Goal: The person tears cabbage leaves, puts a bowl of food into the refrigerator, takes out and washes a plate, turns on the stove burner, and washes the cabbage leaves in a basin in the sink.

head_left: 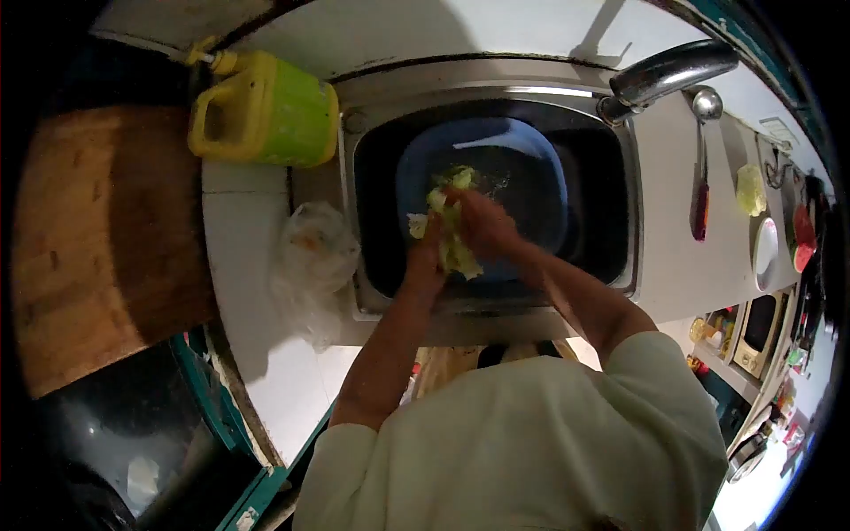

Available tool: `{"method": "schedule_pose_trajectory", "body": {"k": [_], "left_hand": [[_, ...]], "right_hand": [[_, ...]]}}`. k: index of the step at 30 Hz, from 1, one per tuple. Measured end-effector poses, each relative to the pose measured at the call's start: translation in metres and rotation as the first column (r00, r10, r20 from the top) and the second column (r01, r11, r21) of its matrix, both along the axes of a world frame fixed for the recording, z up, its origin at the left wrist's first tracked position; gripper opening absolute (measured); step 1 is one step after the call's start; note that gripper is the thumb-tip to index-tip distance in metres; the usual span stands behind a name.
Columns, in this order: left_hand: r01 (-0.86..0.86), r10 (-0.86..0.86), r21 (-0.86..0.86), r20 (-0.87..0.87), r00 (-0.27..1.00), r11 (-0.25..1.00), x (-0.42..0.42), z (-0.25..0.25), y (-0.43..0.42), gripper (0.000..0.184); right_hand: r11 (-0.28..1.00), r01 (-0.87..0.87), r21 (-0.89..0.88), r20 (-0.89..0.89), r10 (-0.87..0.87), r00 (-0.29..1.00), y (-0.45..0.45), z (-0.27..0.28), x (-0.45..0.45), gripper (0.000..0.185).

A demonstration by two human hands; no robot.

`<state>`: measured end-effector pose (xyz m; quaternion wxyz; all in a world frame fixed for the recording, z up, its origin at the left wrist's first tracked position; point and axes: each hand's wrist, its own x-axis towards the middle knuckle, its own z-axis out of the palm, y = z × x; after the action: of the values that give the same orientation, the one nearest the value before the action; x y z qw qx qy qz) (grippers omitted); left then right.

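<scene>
Both my hands are over a blue basin (551,168) that stands in the sink (630,221). Between them is a bunch of pale green leaves (456,252), which look like cabbage or lettuce. My left hand (428,246) grips the leaves from the left side. My right hand (485,221) closes on them from the right, its fingers partly blurred. Some leaf pieces stick out above and below the hands. Water appears to lie in the basin, with small splashes beside the leaves.
A faucet (668,75) rises at the sink's back right. Left of the sink are a yellow-green jug (266,111) and a clear plastic bag (314,248). To the right lie a ladle (703,168), a pale green leafy piece (751,189) and a white bowl (765,254).
</scene>
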<state>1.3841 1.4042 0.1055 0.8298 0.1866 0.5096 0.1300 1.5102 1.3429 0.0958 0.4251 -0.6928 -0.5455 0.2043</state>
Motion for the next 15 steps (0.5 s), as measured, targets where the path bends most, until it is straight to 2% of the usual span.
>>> {"method": "schedule_pose_trajectory", "body": {"k": [2,3,4,5,7,8,9,11,13,14,15], "left_hand": [[0.006,-0.008,-0.04,-0.055,0.998,0.999,0.005,0.017,0.002,0.044],[0.005,-0.01,-0.062,-0.082,0.997,0.998,0.006,0.021,0.003,0.044],[0.124,-0.125,0.242,-0.011,0.992,0.962,0.001,0.016,0.003,0.043],[0.204,-0.254,0.529,0.023,0.967,0.824,-0.007,0.005,0.001,0.042],[0.143,-0.241,0.55,0.11,0.964,0.823,-0.014,-0.02,0.004,0.04],[0.03,-0.076,0.28,0.157,0.985,0.96,-0.012,-0.03,0.01,0.04],[-0.094,0.095,-0.015,0.151,0.984,0.995,-0.012,-0.04,0.016,0.04],[-0.103,0.104,-0.023,0.079,0.991,0.994,-0.016,-0.036,0.021,0.039],[-0.111,0.112,-0.027,0.029,0.993,0.993,-0.02,-0.033,0.023,0.039],[-0.116,0.117,-0.025,0.021,0.993,0.993,-0.022,-0.032,0.023,0.039],[-0.12,0.12,-0.028,0.003,0.993,0.992,-0.027,-0.03,0.022,0.039]], "right_hand": [[0.988,-0.15,0.041,0.028,0.149,0.988,-0.013,0.006,-0.019,0.051],[0.987,-0.13,0.095,-0.034,0.134,0.99,-0.014,0.009,-0.024,0.052],[0.983,-0.108,0.148,-0.098,0.123,0.988,-0.014,0.012,-0.029,0.054],[0.977,-0.081,0.2,-0.162,0.114,0.98,-0.014,0.015,-0.032,0.055],[0.968,0.003,0.252,-0.241,0.06,0.969,-0.014,0.021,-0.034,0.051],[0.959,0.045,0.279,-0.279,0.036,0.96,-0.013,0.023,-0.032,0.049],[0.974,0.06,0.22,-0.192,-0.017,0.981,-0.008,0.014,-0.02,0.046],[0.989,0.107,0.103,-0.015,-0.106,0.994,0.004,-0.023,0.016,0.041],[0.966,0.182,-0.186,0.17,-0.151,0.974,0.019,-0.052,0.042,0.033],[0.921,0.233,-0.313,0.266,-0.15,0.952,0.027,-0.068,0.052,0.029],[0.91,0.194,-0.368,0.318,-0.073,0.945,0.031,-0.088,0.05,0.03]]}}
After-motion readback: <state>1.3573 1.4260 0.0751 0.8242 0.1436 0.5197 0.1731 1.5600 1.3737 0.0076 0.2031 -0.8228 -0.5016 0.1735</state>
